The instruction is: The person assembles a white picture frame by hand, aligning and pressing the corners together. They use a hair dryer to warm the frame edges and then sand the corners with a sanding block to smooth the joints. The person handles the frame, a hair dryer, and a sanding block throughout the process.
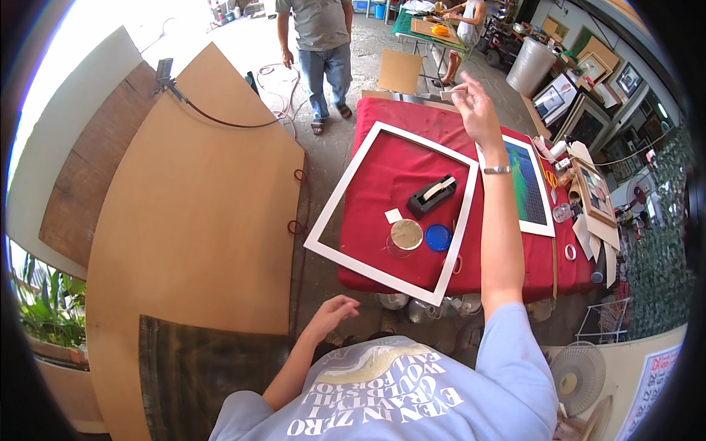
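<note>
My right arm reaches over the red-covered table [375, 162] to its far side. There my right hand [478, 110] is closed on a small flat pale piece [450, 94], pinched between thumb and fingers. Low in front of my body, my left hand [334, 316] holds nothing, its fingers loosely bent and apart. A white picture frame [338, 195] lies on the table, one corner jutting past the left edge. Inside its outline are a black tape dispenser [432, 196], a small white square [393, 215], a jar of beige paste [407, 235] and a blue lid [438, 237].
Right of my forearm lies a white-framed blue-green picture [523, 184]. Scissors [551, 178], a tape roll [570, 252] and scraps crowd the right end. A large wooden board [213, 191] stands left. One person [316, 44] stands beyond the table; another [471, 22] is farther back.
</note>
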Demonstrator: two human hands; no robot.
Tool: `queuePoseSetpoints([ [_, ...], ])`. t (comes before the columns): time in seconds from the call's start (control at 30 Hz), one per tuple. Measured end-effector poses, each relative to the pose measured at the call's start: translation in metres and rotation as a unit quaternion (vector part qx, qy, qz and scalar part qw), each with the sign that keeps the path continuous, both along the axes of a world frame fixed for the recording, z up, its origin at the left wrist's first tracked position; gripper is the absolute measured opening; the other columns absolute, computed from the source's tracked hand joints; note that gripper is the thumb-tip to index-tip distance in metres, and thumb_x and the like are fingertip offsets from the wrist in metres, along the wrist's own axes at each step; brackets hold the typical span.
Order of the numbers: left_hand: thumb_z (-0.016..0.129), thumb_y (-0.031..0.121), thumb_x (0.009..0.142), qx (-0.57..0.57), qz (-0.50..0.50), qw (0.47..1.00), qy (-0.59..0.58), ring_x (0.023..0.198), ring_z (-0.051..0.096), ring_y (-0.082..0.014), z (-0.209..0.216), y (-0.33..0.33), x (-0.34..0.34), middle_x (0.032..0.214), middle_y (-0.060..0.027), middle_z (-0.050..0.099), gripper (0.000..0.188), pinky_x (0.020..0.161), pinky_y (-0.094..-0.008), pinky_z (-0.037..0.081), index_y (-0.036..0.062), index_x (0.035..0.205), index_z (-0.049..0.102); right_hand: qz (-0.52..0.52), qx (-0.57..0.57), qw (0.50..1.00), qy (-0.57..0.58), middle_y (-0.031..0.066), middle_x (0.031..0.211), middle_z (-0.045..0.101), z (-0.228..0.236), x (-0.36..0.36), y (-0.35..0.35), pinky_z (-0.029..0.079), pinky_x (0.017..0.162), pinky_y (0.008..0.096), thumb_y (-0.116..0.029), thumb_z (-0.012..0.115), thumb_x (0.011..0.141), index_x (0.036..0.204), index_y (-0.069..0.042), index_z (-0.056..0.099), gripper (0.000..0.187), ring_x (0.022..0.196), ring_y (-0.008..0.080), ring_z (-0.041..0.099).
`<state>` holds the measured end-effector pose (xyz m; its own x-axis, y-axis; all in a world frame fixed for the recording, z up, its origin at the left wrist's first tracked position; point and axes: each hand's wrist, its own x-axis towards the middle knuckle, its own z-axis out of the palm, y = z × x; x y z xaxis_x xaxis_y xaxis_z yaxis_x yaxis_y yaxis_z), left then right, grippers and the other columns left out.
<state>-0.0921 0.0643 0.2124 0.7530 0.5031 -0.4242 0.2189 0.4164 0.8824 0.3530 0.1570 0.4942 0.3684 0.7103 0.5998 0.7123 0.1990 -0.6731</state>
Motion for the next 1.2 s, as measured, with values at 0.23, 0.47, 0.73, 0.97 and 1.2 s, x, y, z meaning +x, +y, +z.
queuePoseSetpoints([
  [0.23, 0.065, 0.019, 0.102, 0.283, -0.302, 0.839, -0.353, 0.108, 0.070, -0.0247, 0.189, 0.019, 0.009, 0.117, -0.0153, 0.072, 0.029, 0.095, -0.0381, 0.054, -0.0016, 0.122, 0.069, 0.127, -0.052, 0.975, 0.177, 0.0040, 0.095, 0.069, -0.069, -0.178, -0.075, 0.048, 0.072, 0.0239, -0.013, 0.058, 0.106, 0.101, -0.002, 0.064, 0.013, 0.080, 0.0082, 0.059],
  [0.47, 0.060, 0.023, 0.106, 0.107, -0.027, 0.963, -0.244, 0.105, 0.068, -0.0174, 0.145, 0.066, -0.016, 0.106, -0.0107, 0.073, 0.031, 0.094, -0.0333, 0.053, -0.0024, 0.121, 0.067, 0.068, -0.070, 0.889, 0.447, 0.0012, 0.080, 0.060, -0.138, -0.240, -0.149, 0.045, 0.067, 0.0241, -0.013, 0.060, 0.106, 0.103, -0.002, 0.064, 0.012, 0.070, 0.0081, 0.055],
  [0.73, 0.054, 0.023, 0.110, 0.030, 0.138, 0.985, -0.102, 0.098, 0.067, -0.0129, 0.077, 0.080, -0.035, 0.105, -0.0059, 0.072, 0.026, 0.089, -0.0289, 0.052, 0.0031, 0.119, 0.067, 0.124, -0.132, 0.851, 0.493, 0.0018, 0.085, 0.066, -0.172, -0.228, -0.125, 0.051, 0.070, 0.0246, -0.014, 0.062, 0.105, 0.107, -0.002, 0.066, 0.013, 0.075, 0.0077, 0.060],
  [0.97, 0.054, 0.022, 0.110, 0.027, 0.182, 0.977, -0.103, 0.097, 0.067, -0.0129, 0.080, 0.076, -0.014, 0.104, -0.0059, 0.072, 0.026, 0.088, -0.0287, 0.052, 0.0019, 0.120, 0.067, 0.165, -0.129, 0.863, 0.460, 0.0016, 0.085, 0.066, -0.162, -0.214, -0.082, 0.051, 0.071, 0.0241, -0.015, 0.063, 0.105, 0.109, -0.003, 0.067, 0.013, 0.076, 0.0072, 0.060],
  [1.2, 0.053, 0.022, 0.110, -0.004, 0.112, 0.990, -0.086, 0.097, 0.068, -0.0139, 0.075, 0.095, 0.008, 0.104, -0.0071, 0.072, 0.026, 0.090, -0.0308, 0.052, 0.0015, 0.121, 0.066, 0.168, -0.098, 0.850, 0.489, 0.0066, 0.093, 0.073, -0.160, -0.229, -0.070, 0.054, 0.074, 0.0248, -0.012, 0.062, 0.105, 0.111, -0.003, 0.066, 0.011, 0.083, 0.0107, 0.068],
])
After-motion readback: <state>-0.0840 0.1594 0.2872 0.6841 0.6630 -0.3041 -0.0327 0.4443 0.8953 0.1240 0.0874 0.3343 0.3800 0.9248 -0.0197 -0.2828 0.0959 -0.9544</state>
